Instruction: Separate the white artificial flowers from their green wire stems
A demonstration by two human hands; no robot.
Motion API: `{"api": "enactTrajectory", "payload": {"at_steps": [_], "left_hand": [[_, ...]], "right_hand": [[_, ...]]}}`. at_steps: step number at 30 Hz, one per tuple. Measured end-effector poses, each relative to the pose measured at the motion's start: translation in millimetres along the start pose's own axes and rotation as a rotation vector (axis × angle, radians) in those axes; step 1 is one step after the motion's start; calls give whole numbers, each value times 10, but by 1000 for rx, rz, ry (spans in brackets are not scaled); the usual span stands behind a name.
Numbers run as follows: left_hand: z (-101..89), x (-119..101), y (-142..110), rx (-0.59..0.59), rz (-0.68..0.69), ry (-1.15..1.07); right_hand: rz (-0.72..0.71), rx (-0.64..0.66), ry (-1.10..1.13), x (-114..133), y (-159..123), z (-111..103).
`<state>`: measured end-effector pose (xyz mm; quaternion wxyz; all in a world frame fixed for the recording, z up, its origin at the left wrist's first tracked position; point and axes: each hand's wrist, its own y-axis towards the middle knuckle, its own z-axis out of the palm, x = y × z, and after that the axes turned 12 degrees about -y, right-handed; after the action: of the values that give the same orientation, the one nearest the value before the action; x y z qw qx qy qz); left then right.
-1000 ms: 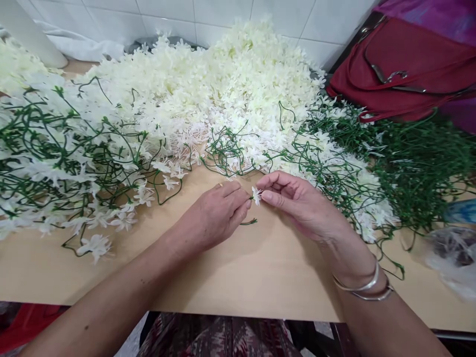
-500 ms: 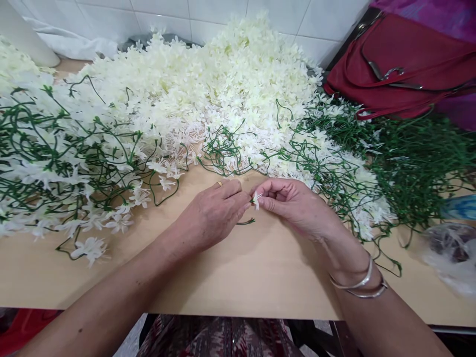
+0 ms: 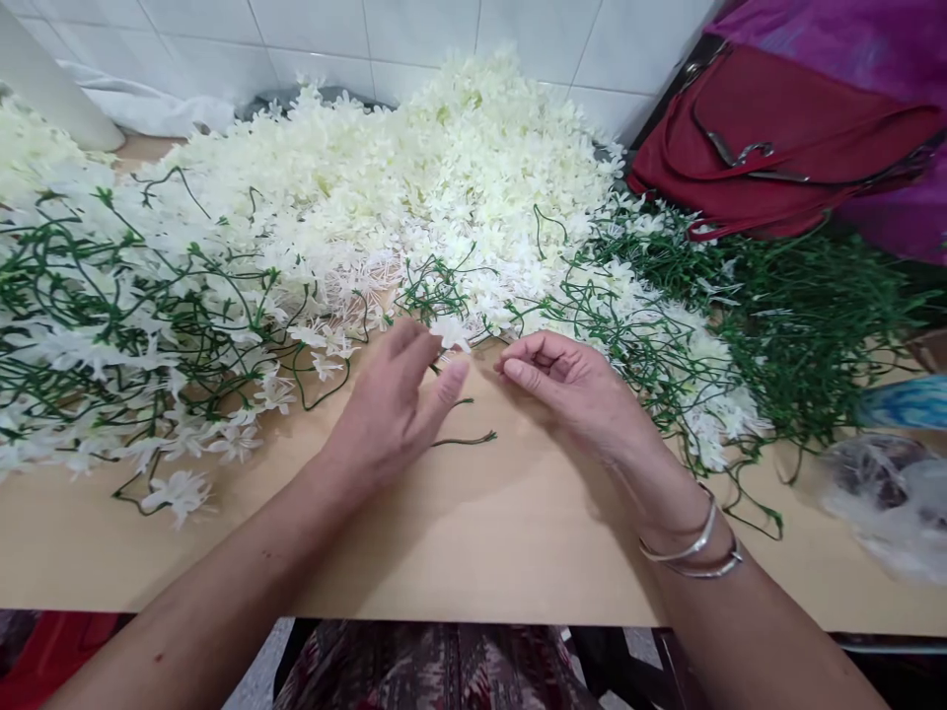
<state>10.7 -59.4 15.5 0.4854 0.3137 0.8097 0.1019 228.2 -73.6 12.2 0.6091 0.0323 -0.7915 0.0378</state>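
Note:
My left hand is over the table with its thumb spread from its curled fingers. Close by its fingertips is a white artificial flower, with a bit of green stem below. Whether the fingers touch the flower is not plain. Two green stem ends show on the table beside the thumb. My right hand is turned inward, thumb and index finger pinched together; anything between them is too small to make out. Beyond both hands lies a heap of white flowers.
Flowers on green stems are piled at the left. Bare green stems lie in a bundle at the right, below a red handbag. A clear plastic bag rests on the right of the wooden table.
The white flower has left the right fingertips and is farther left and back. My left hand has drawn away from the right and its thumb has spread. The view has shifted slightly.

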Motion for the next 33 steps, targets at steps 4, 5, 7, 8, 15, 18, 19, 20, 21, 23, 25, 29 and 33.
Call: {"api": "enactTrajectory", "payload": {"at_steps": [4, 5, 7, 8, 15, 18, 19, 20, 21, 23, 25, 29, 33], "left_hand": [[-109, 89, 32, -138, -160, -99], [-121, 115, 37, -156, -183, -118], [-130, 151, 43, -187, -192, -133], [-128, 159, 45, -206, -181, -130], [-107, 164, 46, -424, -145, -156], [-110, 160, 42, -507, -118, -152], [-111, 155, 42, -524, -108, -142], [-112, 150, 41, -532, -101, -133], [-113, 143, 40, -531, -97, -124], [-111, 129, 37, -509, -98, -112], [-104, 116, 35, -452, -114, -123], [-70, 107, 30, -285, -121, -261], [-38, 147, 28, -204, -122, -331]], "right_hand": [[-70, -85, -122, -50, -16, 33], [-93, -86, -169, -64, -26, 55], [-160, -73, -284, -90, -41, 106], [-219, -61, -353, -102, -42, 132], [-577, 46, -839, -122, 25, 288], [-577, 25, -898, -116, 26, 294], [-570, 5, -897, -116, 19, 278], [-554, -21, -890, -117, 11, 252], [-529, -52, -874, -118, 0, 220], [-458, -121, -832, -113, -23, 149], [-379, -180, -791, -93, -44, 91], [-246, -245, -640, -25, -59, 56], [-273, -293, -578, 2, -39, 49]]}}
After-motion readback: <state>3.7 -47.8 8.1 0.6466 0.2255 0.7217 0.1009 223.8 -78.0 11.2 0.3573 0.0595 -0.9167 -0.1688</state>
